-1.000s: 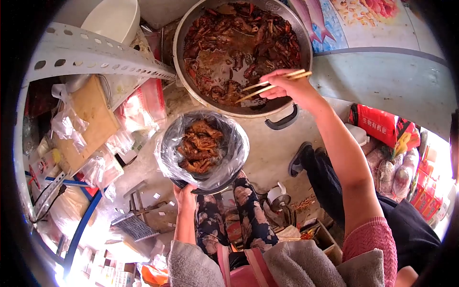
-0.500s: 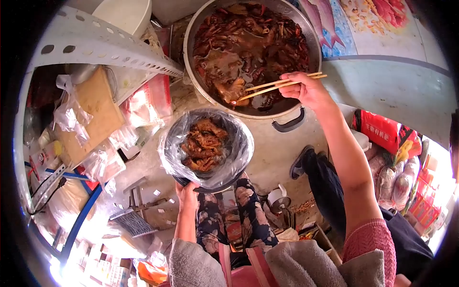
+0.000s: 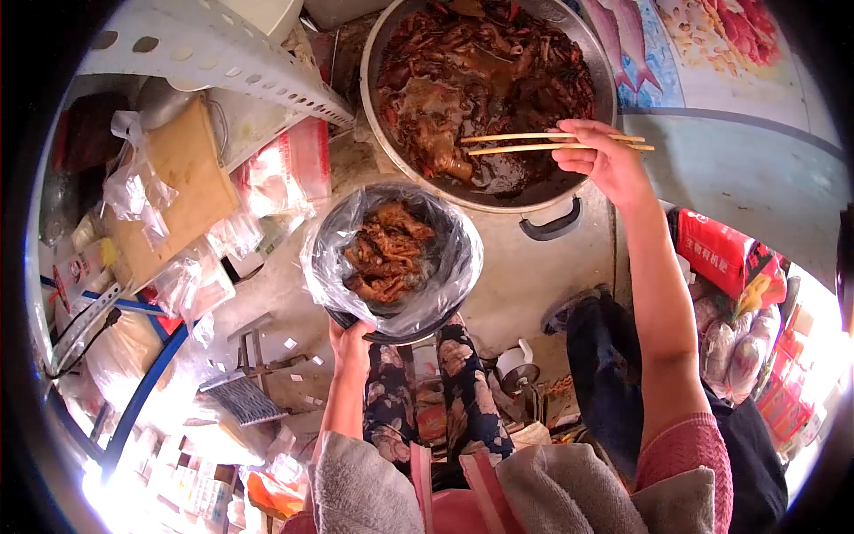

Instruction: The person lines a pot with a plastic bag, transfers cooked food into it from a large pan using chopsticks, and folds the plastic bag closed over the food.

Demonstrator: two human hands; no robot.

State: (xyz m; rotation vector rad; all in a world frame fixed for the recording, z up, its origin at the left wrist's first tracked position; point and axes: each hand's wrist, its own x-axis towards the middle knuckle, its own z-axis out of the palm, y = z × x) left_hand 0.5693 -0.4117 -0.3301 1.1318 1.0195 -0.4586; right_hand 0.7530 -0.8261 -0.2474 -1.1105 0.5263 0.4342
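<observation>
Two hands are at work at once, each closed on something of its own. At the far left, a perforated metal rail (image 3: 240,53) slants above a tan board (image 3: 173,196) that leans among crumpled plastic bags near the floor's (image 3: 507,267) left edge. Further right, the left hand (image 3: 351,343) is clamped on the near-left rim of a dark bowl (image 3: 396,337), thumb uppermost and the other fingers mostly hidden beneath, a grip that probably keeps the bowl steady with its mouth upward. A clear bag (image 3: 449,298) lines the bowl and spreads over its rim, presumably so that the food stays off the bowl itself; browned meat pieces (image 3: 391,249) lie heaped inside. Just beyond stands a wide metal pot (image 3: 374,107) of dark, saucy food, close enough, it seems, for a short reach between the two. Above the pot's near edge, the right hand (image 3: 600,156) is curled around wooden chopsticks (image 3: 559,142), their tips slightly apart; whether they touch the food I cannot tell, and nothing is clearly pinched. Rightward are a black pot handle (image 3: 551,222), a surface (image 3: 756,84) printed with fish, another person's dark trouser leg (image 3: 605,383) and a red sack (image 3: 721,245).
</observation>
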